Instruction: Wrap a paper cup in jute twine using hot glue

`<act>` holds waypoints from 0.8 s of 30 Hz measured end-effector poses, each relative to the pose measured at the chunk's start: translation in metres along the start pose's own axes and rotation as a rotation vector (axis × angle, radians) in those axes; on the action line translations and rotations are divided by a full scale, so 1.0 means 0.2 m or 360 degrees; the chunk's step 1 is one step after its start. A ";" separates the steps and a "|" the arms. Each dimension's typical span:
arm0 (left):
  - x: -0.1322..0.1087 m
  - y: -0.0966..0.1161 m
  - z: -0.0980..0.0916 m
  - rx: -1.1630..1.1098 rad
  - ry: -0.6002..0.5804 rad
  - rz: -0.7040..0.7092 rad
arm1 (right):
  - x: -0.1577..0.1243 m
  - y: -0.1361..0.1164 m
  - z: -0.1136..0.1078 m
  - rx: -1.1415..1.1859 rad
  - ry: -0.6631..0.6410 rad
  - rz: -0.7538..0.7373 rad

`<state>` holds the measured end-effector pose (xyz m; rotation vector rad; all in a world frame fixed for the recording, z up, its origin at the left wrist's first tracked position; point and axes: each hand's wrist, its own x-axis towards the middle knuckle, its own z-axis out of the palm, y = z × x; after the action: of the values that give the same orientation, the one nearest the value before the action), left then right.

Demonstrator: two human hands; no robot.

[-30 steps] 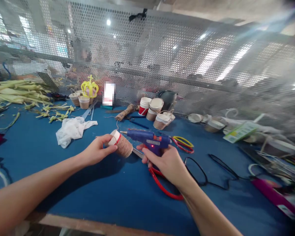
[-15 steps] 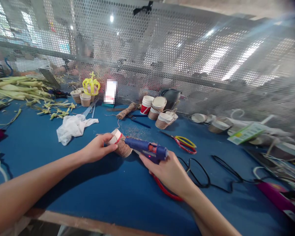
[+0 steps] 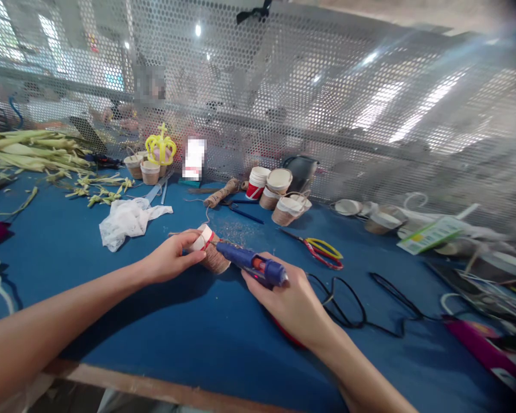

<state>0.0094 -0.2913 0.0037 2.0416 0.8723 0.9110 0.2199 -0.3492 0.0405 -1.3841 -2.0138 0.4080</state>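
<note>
My left hand [image 3: 172,258] grips a paper cup [image 3: 210,250] lying on its side, its body wound with brown twine and its white rim with a red band toward my fingers. My right hand [image 3: 289,298] is closed round a blue hot glue gun [image 3: 253,263]. The gun's nozzle touches the cup just below the red band. A black cord [image 3: 361,310] trails from the gun to the right over the blue table [image 3: 155,332].
Yellow-and-red scissors [image 3: 322,251] lie right of the gun. Several twine-wrapped cups [image 3: 279,195] and a twine spool [image 3: 218,195] stand behind. A white plastic bag [image 3: 126,221], green leaf strips [image 3: 34,152] and a yellow crown [image 3: 160,150] lie at the left. A perforated metal screen [image 3: 327,115] closes the back.
My right hand has lowered and tilted the glue gun, bringing its nozzle from above the cup down onto it. My left hand has kept the cup in place.
</note>
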 end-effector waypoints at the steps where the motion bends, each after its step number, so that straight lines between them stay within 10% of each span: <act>1: 0.00 0.00 0.00 -0.0002 -0.0001 0.0011 | 0.00 0.00 0.00 0.0000 -0.0007 -0.0009; 24: 0.00 -0.01 -0.01 0.0116 -0.0041 0.0085 | -0.01 -0.01 0.00 -0.0107 0.0006 -0.0067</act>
<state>0.0073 -0.2903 0.0036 2.1436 0.8525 0.8914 0.2188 -0.3525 0.0418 -1.3792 -2.0664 0.3218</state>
